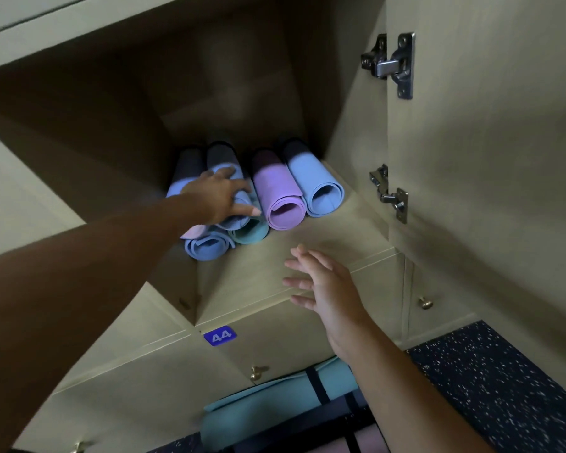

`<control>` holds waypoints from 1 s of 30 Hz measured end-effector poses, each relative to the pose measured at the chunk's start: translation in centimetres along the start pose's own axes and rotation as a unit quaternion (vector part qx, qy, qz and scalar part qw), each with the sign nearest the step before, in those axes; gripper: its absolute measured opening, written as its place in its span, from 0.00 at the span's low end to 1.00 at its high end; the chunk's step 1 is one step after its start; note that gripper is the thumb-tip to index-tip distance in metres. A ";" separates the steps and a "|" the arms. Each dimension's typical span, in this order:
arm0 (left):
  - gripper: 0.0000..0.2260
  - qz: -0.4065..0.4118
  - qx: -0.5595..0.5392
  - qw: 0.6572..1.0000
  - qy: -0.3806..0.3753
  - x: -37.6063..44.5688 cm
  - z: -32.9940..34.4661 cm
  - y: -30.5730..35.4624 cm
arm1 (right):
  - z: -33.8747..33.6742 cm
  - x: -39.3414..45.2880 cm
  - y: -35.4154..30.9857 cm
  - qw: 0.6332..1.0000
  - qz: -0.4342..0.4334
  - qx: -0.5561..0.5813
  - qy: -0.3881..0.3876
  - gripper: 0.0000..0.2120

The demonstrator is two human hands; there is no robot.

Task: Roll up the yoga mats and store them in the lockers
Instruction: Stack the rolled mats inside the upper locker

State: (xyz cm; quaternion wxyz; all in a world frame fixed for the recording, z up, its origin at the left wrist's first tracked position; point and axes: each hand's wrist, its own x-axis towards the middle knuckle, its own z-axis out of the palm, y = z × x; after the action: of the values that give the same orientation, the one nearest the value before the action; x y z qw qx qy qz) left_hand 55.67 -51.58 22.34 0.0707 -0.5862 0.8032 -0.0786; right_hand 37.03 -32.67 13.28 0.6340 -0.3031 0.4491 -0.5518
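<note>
The open locker [307, 230] fills most of the view, its back lost in shadow and its door [471, 158] swung out to the right of it. Inside lie rolled mats, their far ends dark: a light blue mat [321, 188] nearest the right wall, a purple mat [280, 197] beside it, then a stack at the left wall, where a teal mat [252, 233] and a blue mat [208, 246] sit under a top blue mat [239, 201]. The left hand [218, 196] rests flat on that top mat, fingers spread, partly hiding the stack. The right hand [324, 289] hovers open in front of the locker, holding nothing. Below the locker, another teal mat [275, 407] is cut off at the frame's edge.
</note>
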 end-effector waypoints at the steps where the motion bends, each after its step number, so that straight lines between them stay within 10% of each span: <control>1: 0.51 0.003 0.003 1.000 -0.010 0.0 0.3 0.0 | -0.1 0.0 0.0 1.000 0.002 -0.002 0.000 0.08; 6: 0.33 0.014 -0.051 0.996 0.067 0.6 1.5 1.1 | -0.3 -0.1 0.1 1.000 0.003 -0.020 -0.009 0.07; 12: 0.29 -0.052 -0.081 0.988 0.123 2.6 2.0 -0.1 | -0.4 0.0 0.5 0.999 0.005 -0.028 -0.019 0.06; 30: 0.23 0.079 -0.165 0.964 0.191 -7.4 4.5 4.5 | -0.7 1.0 1.8 0.995 0.041 -0.074 0.046 0.03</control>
State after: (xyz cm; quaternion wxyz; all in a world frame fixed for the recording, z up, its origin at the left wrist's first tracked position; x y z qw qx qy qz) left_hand 54.61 -43.39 17.11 -0.1760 -0.4984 0.8474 -0.0494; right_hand 37.13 -33.18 11.13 0.6105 -0.3048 0.5291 -0.5044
